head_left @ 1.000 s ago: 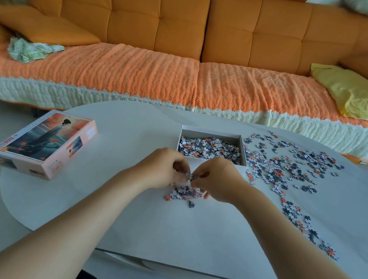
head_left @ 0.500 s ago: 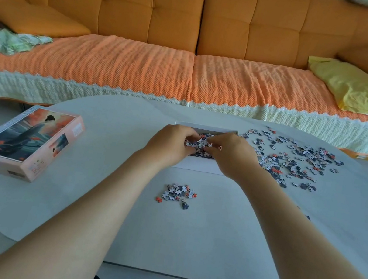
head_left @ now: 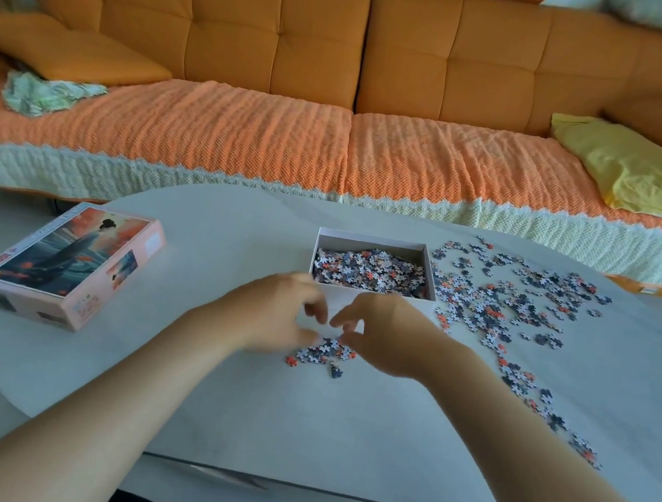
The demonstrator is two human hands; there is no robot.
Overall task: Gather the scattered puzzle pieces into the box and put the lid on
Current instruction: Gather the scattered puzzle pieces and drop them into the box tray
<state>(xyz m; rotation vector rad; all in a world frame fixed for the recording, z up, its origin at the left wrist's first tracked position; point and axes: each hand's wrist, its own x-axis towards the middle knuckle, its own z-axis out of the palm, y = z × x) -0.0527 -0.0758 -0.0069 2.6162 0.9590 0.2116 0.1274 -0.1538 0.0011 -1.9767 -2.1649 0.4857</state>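
The open white box (head_left: 373, 239) stands in the middle of the table, partly filled with puzzle pieces (head_left: 370, 269). Just in front of it lies a small pile of pieces (head_left: 325, 349). My left hand (head_left: 278, 312) and my right hand (head_left: 381, 330) hover over that pile from either side, fingers loosely spread and blurred, with nothing visibly held. Many scattered pieces (head_left: 506, 299) cover the table to the right of the box, and a trail of pieces (head_left: 548, 413) runs toward the near right edge. The picture lid (head_left: 70, 262) lies at the left.
The round pale table (head_left: 247, 413) stands before an orange sofa (head_left: 354, 56) with a knitted cover. A yellow cloth (head_left: 643, 173) and cushions lie on the sofa. The lid sits close to the table's left edge.
Both hands were over the box half a second ago with pieces between them. They have since come back toward me and down to the small pile.
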